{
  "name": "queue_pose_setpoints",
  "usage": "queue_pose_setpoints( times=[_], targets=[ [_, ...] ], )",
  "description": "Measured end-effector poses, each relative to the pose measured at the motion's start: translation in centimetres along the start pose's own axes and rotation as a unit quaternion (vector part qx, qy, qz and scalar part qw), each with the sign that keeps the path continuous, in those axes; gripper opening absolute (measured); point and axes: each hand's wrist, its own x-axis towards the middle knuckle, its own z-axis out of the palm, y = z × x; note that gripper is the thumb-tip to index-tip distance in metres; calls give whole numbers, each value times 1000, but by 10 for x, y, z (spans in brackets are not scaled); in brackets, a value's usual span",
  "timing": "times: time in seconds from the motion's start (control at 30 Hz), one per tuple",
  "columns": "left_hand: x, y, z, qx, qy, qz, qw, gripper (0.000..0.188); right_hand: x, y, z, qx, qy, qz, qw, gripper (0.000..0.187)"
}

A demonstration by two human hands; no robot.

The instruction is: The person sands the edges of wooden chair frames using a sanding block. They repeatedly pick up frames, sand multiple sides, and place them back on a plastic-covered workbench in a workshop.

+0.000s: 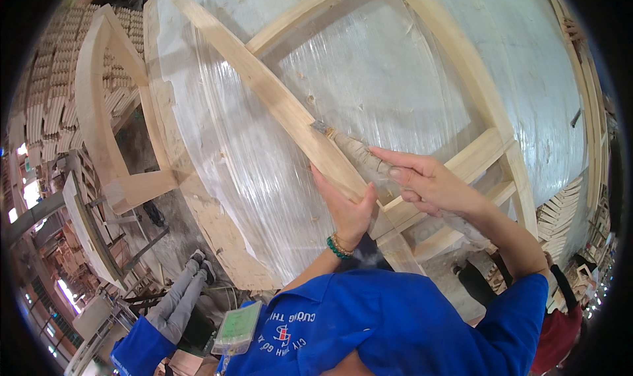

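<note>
A pale wooden frame (290, 110) with straight and curved rails lies across a work surface covered in clear plastic film. My left hand (348, 212), with a beaded bracelet at its wrist, grips the near end of the long straight rail, thumb on one side and fingers on the other. In my right hand (428, 181) is a flat-bladed hand tool (359, 153) with a pale wrapped handle. My index finger stretches along that handle. The tool's short metal blade touches the inner edge of the rail, just beyond my left hand.
The film-covered work surface (231, 172) has a bare wooden edge at left. Beside it stands another wooden frame (99, 112), with stacked wooden pieces (56, 79) behind. A person in blue (155, 336) is at lower left. Another in red (560, 333) is at lower right.
</note>
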Motion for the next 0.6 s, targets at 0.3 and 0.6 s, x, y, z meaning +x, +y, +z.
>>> queue_pose_setpoints(
  times=[0.3, 0.6],
  targets=[
    [1, -7, 1, -16, 5, -6, 1000, 112, 9, 15, 16, 57, 25, -15, 998, 47],
    [-3, -1, -2, -92, -16, -37, 995, 113, 63, 25, 39, 111, 54, -189, 974, 45]
  ],
)
